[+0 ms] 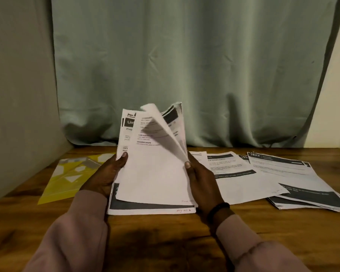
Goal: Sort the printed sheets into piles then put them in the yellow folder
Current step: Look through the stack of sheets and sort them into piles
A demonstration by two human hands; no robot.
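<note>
I hold a stack of printed sheets upright above the wooden table, its top pages fanning and curling over to the right. My left hand grips the stack's left edge with the thumb on the front page. My right hand grips the right edge, thumb on the fanned pages. The yellow folder, patterned with white and grey shapes, lies flat on the table to the left. A single sheet and a pile of sheets lie to the right.
A grey-green curtain hangs behind the table. A wall panel closes off the left side. The table's near part between my sleeves is bare wood.
</note>
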